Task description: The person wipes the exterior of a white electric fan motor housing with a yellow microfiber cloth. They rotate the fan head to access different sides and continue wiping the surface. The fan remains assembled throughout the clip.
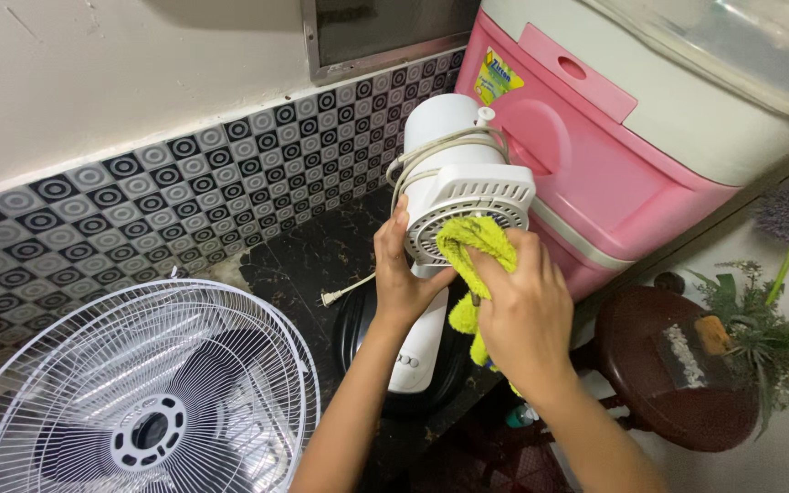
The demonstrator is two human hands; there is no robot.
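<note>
Pressing a yellow cloth (475, 239) against the vented face of a white fan motor housing (461, 196), the right hand (520, 315) is closed around the cloth, whose loose end hangs down below the fingers. Just to its left, the left hand (401, 278) grips the edge of the housing, fingers curled onto the round grille, steadying it. The housing stands upright on its white stem (422, 351) and black base (358, 333), directly beyond both hands, with a white cord (431, 151) looped around its top and the plug (329, 298) lying on the dark floor. Nearer at lower left lies a detached white wire fan guard (139, 383). Right of the hands stands a brown round stool (650, 365) beside a potted plant (769, 338). Behind the housing sits a pink cooler box (595, 155), against a patterned tile wall (184, 192).
</note>
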